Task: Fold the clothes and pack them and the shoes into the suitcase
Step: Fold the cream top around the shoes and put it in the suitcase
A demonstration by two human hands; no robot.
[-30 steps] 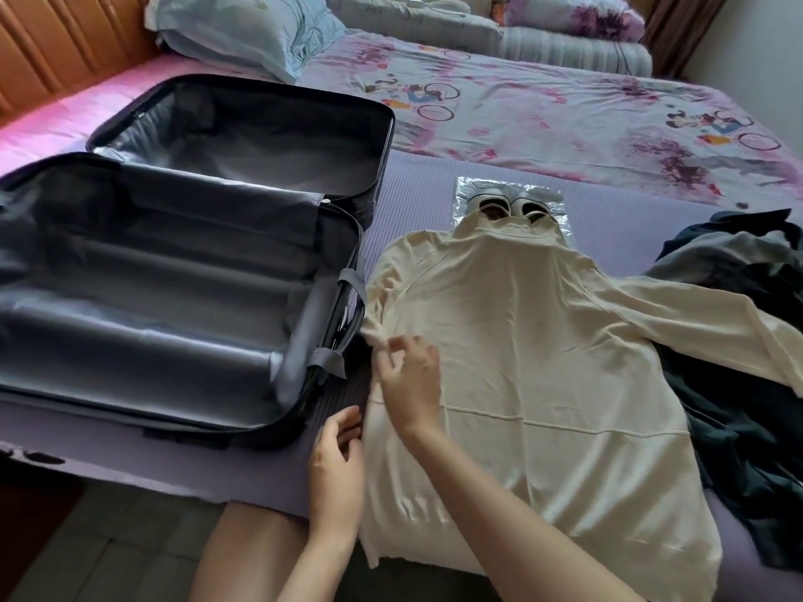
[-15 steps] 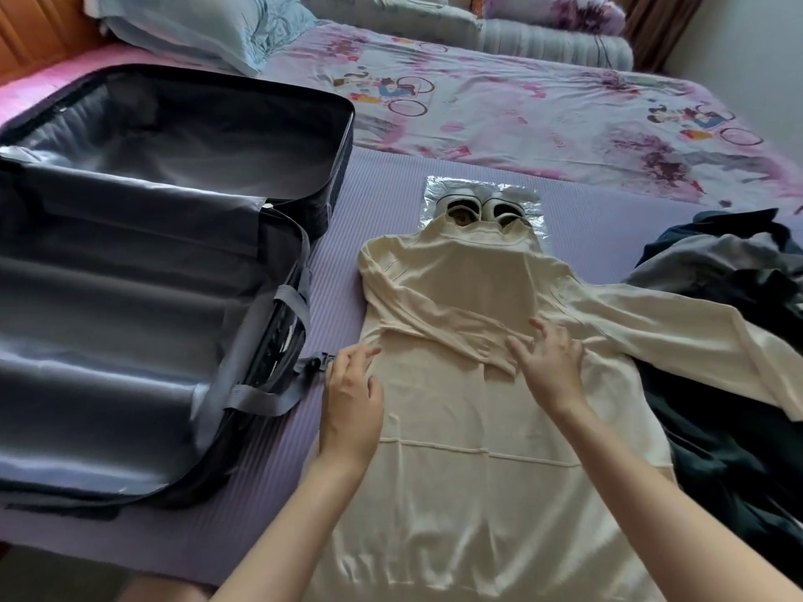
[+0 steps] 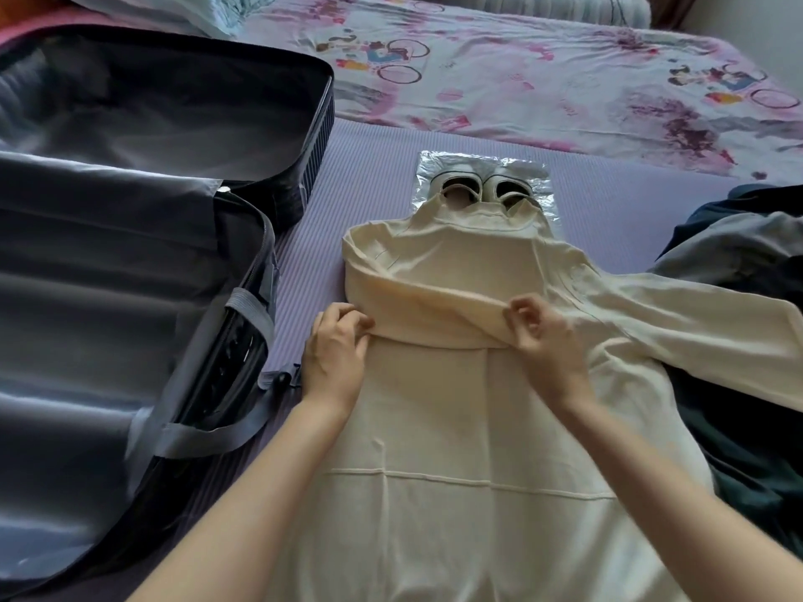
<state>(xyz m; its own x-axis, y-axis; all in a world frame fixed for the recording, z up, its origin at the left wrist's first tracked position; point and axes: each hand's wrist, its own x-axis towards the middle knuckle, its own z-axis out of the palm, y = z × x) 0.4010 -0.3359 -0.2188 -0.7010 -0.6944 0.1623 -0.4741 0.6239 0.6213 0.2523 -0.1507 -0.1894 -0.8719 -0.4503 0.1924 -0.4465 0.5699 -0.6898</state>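
Our sweater (image 3: 478, 427) lies flat on the purple mat (image 3: 608, 219), one sleeve (image 3: 434, 306) folded across its chest. Our left hand (image 3: 336, 354) pinches the fold at the sweater's edge; our right hand (image 3: 547, 341) pinches the sleeve's other end. Beyond the collar (image 3: 478, 215) we see shoes (image 3: 482, 191) on a silver bag (image 3: 436, 162). The suitcase (image 3: 108, 262) lies open at left, dark clothes (image 3: 738, 262) at right.

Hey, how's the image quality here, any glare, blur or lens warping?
Head view: soft, even daylight, no hard shadows; sheen on the lining of the suitcase and glare off the shiny bag under the shoes; the wide lens bows the suitcase rim; the cream sweater, left hand and right hand look fairly sharp, the forearms near the bottom edge softer.
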